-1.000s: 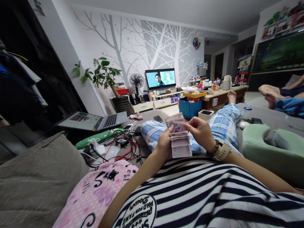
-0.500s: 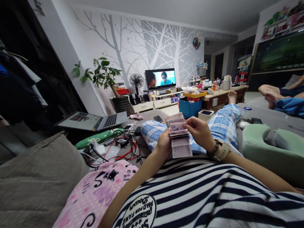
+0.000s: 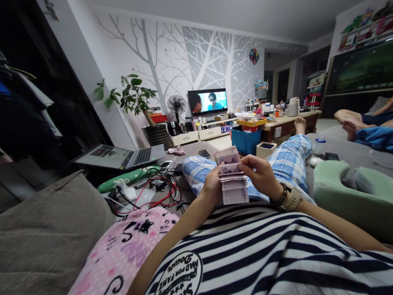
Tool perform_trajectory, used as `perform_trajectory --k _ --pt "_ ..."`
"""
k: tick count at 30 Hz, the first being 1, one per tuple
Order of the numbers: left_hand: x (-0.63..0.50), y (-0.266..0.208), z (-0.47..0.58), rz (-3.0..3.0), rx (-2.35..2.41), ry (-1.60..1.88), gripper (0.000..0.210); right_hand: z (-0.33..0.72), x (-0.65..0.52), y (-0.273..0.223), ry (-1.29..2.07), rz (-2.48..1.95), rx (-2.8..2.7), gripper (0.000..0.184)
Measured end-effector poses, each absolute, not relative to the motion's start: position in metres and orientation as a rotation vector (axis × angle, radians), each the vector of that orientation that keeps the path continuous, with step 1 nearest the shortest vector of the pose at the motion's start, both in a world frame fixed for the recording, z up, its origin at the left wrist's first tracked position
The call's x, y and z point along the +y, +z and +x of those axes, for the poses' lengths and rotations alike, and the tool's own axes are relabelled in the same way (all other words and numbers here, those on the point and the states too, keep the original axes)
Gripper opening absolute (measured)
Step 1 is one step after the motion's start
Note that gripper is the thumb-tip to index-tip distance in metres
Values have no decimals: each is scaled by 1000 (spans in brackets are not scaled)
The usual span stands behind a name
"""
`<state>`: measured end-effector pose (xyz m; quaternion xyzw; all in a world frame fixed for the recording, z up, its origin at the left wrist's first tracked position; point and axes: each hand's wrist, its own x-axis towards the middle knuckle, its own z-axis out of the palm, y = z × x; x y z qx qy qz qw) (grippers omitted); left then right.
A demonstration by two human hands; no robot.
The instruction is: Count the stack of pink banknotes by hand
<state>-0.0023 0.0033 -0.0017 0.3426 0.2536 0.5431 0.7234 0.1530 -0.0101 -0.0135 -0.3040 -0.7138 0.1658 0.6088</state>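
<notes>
A stack of purple-grey banknotes (image 3: 235,196) is held above my lap, several notes folded over and fanned toward me. My left hand (image 3: 212,182) is closed round the left side of the stack. On the right, my right hand (image 3: 259,174) pinches the edge of a note near the top with thumb and fingertips; a bracelet and a pale watch (image 3: 291,199) are on that wrist. Beneath the notes lie my legs in blue checked trousers (image 3: 199,172). The fingers behind the notes are hidden.
An open laptop (image 3: 123,157) and tangled cables (image 3: 166,184) lie to the left. Near my knee is a phone (image 3: 204,153). A green neck pillow (image 3: 330,184) sits at the right, with a remote (image 3: 332,156) beyond it. Another person's legs (image 3: 353,119) show at far right.
My right hand has moved slightly down and toward me, drawing the top edge of a note down with it. My left hand stays round the stack.
</notes>
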Motion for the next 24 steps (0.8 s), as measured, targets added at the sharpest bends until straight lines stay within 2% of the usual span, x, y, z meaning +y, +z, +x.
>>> perform_trajectory --k 12,24 --pt "2 2 -2 651 558 1093 31 155 -10 -14 382 -793 -1816 23" --pt "2 0 -1 702 530 1098 30 154 -7 -14 365 -786 -1815 28"
